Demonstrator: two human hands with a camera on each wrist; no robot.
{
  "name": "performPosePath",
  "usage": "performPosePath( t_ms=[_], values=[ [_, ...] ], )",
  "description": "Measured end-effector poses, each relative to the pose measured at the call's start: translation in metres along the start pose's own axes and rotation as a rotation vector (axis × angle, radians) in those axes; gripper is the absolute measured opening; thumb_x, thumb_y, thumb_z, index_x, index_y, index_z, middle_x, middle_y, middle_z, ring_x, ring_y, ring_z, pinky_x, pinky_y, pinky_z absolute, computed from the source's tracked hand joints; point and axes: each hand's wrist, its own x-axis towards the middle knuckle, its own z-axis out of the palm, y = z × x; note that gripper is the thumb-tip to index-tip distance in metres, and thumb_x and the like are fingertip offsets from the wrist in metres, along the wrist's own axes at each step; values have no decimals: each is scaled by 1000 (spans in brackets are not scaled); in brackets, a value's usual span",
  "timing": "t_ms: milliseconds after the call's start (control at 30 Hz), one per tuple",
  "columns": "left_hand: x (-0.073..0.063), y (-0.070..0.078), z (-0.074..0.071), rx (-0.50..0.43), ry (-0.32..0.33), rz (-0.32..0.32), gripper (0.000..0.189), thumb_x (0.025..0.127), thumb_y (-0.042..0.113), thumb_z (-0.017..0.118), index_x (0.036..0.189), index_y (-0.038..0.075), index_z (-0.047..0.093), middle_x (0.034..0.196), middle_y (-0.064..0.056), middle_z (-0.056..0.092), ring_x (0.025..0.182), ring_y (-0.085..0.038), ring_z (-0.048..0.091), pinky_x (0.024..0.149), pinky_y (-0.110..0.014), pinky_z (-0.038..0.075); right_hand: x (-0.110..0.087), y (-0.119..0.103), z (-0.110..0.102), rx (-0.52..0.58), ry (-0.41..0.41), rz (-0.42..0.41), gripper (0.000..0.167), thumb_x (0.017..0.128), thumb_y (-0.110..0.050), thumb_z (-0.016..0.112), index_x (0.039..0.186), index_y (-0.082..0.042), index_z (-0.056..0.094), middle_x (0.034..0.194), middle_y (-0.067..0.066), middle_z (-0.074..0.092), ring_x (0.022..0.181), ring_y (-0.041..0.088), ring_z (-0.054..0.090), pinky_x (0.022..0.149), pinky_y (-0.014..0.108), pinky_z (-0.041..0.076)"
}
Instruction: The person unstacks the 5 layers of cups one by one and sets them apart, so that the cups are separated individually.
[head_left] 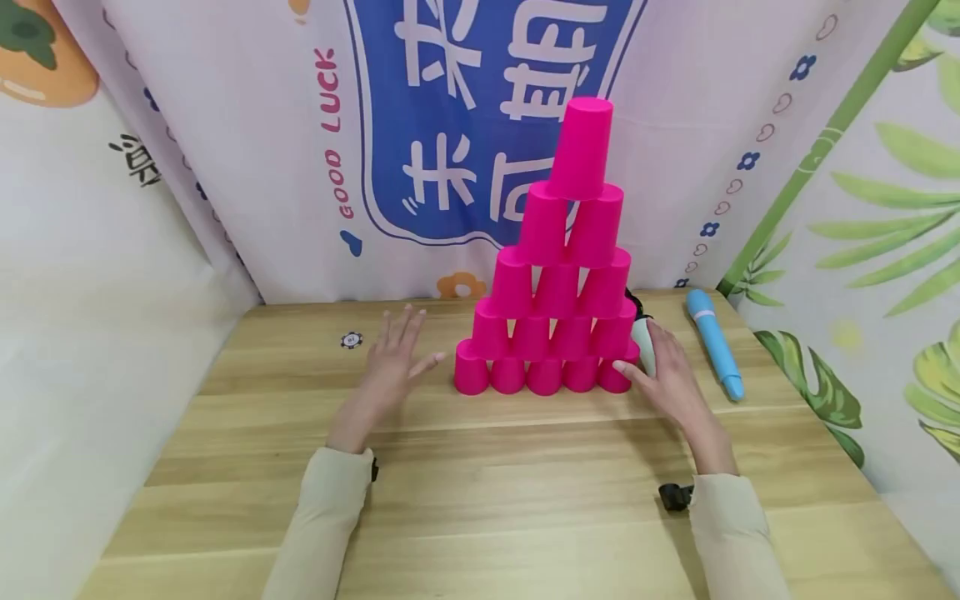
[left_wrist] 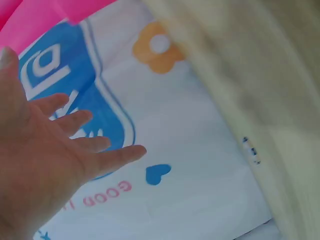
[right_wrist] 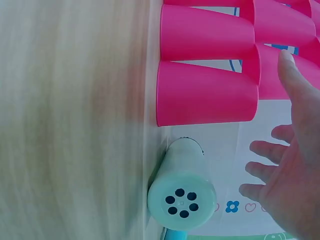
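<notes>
Pink cups, upside down, form a tall pyramid that narrows to a single cup at the top. My left hand hovers over the table to the left of the bottom row, fingers spread, holding nothing. Beside the pyramid's right end is my right hand, its fingers extended and its palm turned toward the cups. In the right wrist view, a gap shows between that hand and the bottom corner cup. A pale green cylinder with several dark holes in its end lies by the right hand.
A blue stick-like object with a pale band lies at the table's right side. A small round black-and-white chip sits on the wooden table left of the left hand. Printed cloth hangs behind and along both sides.
</notes>
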Motion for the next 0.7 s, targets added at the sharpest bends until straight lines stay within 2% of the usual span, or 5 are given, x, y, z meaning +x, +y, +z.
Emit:
performPosePath(
  t_ms=[167,300,400,567,700],
  values=[
    [5,26,-34,-182,121,116,72,97,44,51,154,13,20,159,-12,15,146,-36,6,110,-64,16,3,-3,-2,101,-18,27,94,91,-49,61,154,-4,8,154,27,18,140,47,17,107,66,21],
    [23,67,-70,-420,256,248,59,98,33,54,149,12,32,152,-11,33,140,-28,30,110,-52,31,1,-7,-4,201,-32,71,94,91,-48,61,154,-3,8,154,27,20,140,46,20,107,64,23],
    [43,102,-96,-585,320,312,54,97,29,57,146,15,38,146,-4,44,133,-18,41,105,-44,40,2,-8,-2,223,-22,76,92,91,-44,63,153,0,12,153,27,23,138,45,24,108,63,24],
    [74,151,-124,-673,315,389,61,94,32,61,147,19,34,141,2,48,128,-11,46,102,-35,43,4,-8,6,280,-30,86,87,91,-32,67,151,3,15,152,27,25,138,44,27,109,57,28],
    [92,173,-131,-688,286,412,68,91,36,61,149,20,29,142,2,46,129,-14,47,101,-33,45,5,-6,13,335,-26,102,84,91,-23,68,151,2,15,150,27,29,137,43,29,110,54,28]
  ],
)
